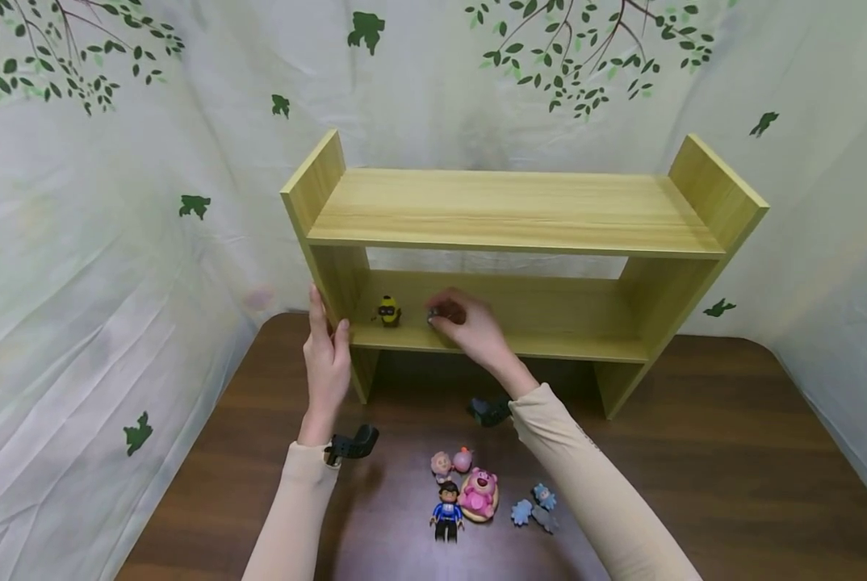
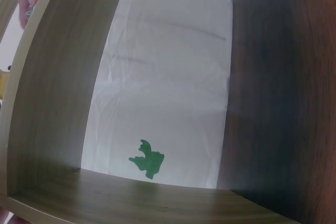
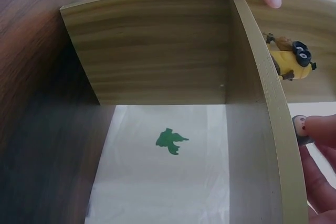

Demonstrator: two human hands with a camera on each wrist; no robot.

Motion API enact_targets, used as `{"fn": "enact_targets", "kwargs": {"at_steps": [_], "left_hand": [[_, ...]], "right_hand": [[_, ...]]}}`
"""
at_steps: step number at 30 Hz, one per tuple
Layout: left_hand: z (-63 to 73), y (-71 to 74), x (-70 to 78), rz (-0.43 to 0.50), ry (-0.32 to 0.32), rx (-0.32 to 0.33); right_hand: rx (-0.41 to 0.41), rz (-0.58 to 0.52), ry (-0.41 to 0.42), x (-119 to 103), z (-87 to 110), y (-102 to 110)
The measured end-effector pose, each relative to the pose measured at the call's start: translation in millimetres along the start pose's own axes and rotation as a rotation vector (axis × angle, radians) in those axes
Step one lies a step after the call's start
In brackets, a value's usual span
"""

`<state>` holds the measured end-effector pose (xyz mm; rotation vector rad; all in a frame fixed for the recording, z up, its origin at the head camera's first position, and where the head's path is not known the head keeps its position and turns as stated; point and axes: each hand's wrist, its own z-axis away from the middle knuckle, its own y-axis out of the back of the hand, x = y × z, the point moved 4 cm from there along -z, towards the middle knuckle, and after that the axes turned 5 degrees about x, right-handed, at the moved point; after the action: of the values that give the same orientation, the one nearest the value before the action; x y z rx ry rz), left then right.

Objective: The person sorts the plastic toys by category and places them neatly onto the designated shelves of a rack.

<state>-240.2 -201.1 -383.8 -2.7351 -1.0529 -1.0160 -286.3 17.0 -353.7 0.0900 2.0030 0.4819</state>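
Note:
My right hand [image 1: 477,327] pinches a small dark grey toy figure [image 3: 299,124] with a pale face, just over the middle board of the wooden shelf [image 1: 513,214]. Most of this figure is hidden by the fingers. On the same board, to its left, stands a yellow toy figure [image 1: 388,311] with black goggles. My left hand [image 1: 326,359] grips the shelf's left side panel, its thumb over the front edge and its fingers along the outside.
On the brown table [image 1: 724,452] in front of the shelf lie a pink bear figure [image 1: 479,494], a blue-jacketed doll [image 1: 446,513], two small pink figures [image 1: 441,464] and several blue-grey pieces [image 1: 521,512]. A leaf-printed cloth [image 1: 433,89] hangs behind.

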Motion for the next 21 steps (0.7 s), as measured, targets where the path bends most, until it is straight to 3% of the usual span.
{"fn": "enact_targets", "kwargs": {"at_steps": [14,21], "left_hand": [[-1.4,-1.4,2.0,-0.001,-0.001,-0.010],[-1.2,1.3,1.6,0.006,-0.002,-0.007]], "right_hand": [[-0.005,-0.005,0.050,-0.7,2.1,2.7],[-0.018,-0.005,0.018,-0.6,0.9,0.2]]}}
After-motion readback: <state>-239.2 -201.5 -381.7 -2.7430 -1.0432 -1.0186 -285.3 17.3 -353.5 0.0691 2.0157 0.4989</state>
